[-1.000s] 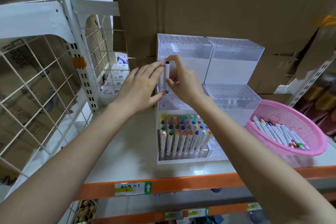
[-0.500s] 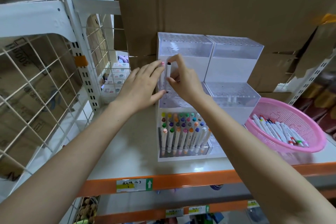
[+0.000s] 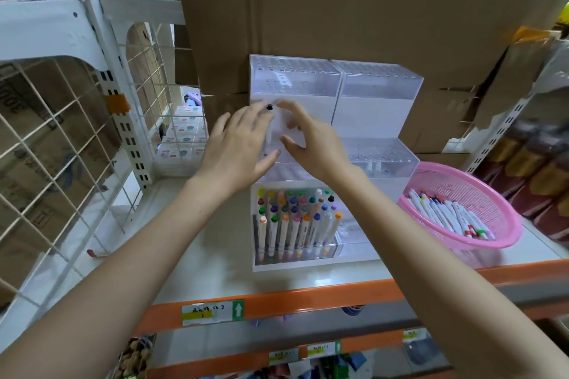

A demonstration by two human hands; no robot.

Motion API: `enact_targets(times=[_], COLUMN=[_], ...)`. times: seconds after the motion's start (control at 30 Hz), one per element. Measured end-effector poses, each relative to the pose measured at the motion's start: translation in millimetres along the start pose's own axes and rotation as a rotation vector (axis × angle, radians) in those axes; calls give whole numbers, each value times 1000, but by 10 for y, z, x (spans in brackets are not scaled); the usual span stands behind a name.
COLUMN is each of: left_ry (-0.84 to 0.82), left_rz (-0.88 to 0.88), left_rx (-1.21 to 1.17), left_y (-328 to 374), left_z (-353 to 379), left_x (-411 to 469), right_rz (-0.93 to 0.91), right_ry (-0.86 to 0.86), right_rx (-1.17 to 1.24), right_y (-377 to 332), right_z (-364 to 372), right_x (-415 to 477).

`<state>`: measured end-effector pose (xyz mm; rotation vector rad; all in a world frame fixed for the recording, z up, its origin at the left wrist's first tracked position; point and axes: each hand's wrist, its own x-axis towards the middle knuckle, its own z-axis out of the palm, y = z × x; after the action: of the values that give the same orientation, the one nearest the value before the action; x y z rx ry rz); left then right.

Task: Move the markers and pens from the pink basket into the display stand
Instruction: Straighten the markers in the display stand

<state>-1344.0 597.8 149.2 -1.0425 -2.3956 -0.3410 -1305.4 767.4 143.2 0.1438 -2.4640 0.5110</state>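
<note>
A clear tiered display stand [image 3: 380,86] sits on the shelf, and its front left tier is full of coloured markers [image 3: 295,218]. A white marker with a black cap [image 3: 270,114] stands upright in the middle left tier. My left hand [image 3: 237,148] has straight fingers against the stand's left side, beside that marker. My right hand [image 3: 311,141] is spread just right of it, with index tip and thumb close to the marker but apart. The pink basket [image 3: 505,224] at right holds several white markers [image 3: 446,215].
Large cardboard boxes [image 3: 338,9] stand behind the stand. A white wire rack [image 3: 61,132] closes off the left side. The shelf has an orange front edge [image 3: 308,295] with labels. Small packets [image 3: 181,138] are stacked at back left.
My right hand, which pinched the black-capped marker, has spread its fingers and drawn slightly right. The marker now stands in the tier. My left hand has stayed put.
</note>
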Motion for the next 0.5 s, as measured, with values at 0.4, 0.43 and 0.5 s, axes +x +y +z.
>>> enact_targets(times=[0.4,0.43,0.5], left_ry=[-84,-89,-106], left_rz=[166,183,210], left_rx=[-28,-27,-16], left_y=[1071,1190,1451], left_z=[320,356,425], left_x=[241,278,352], right_rz=[126,146,174], right_ry=[-8,0,19], right_rx=[-207,-214,-223], right_y=[791,869,1039], right_z=[-725,-791,-927], right_x=[-633,-714,-888])
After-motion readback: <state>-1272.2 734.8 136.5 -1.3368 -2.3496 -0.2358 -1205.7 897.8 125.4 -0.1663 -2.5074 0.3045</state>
